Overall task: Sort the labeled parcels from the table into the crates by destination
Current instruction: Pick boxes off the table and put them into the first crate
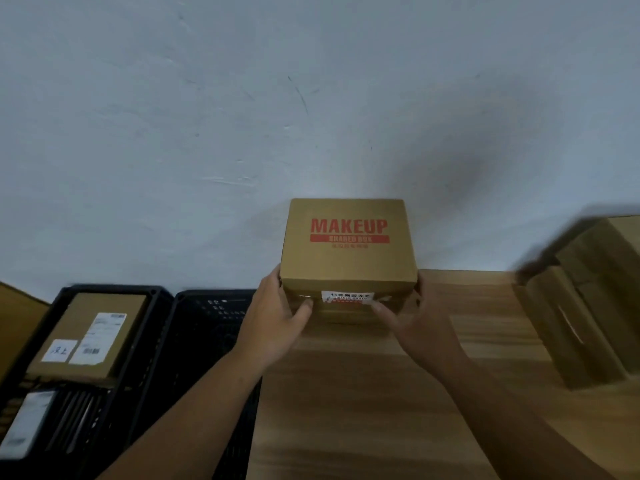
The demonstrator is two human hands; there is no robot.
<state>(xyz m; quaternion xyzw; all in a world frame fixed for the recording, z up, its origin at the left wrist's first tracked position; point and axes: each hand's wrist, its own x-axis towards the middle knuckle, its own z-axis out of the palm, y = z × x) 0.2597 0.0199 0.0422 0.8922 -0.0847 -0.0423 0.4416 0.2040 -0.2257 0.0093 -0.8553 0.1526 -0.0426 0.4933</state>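
Observation:
A brown cardboard parcel (348,258) printed with red "MAKEUP" lettering sits at the far edge of the wooden table (398,393), near the wall. A white and red label is stuck on its near side. My left hand (277,317) grips its left side, thumb on the front face. On the right side my right hand (415,323) holds it, thumb across the front under the label. Two black crates stand left of the table: the far-left crate (138,341) holds a labelled brown parcel (86,336), and the crate (207,334) by the table looks dark inside.
More cardboard boxes (581,306), blurred, stand at the table's right end. A white-labelled flat item (27,424) lies low in the far-left crate. The pale wall runs right behind the table and crates.

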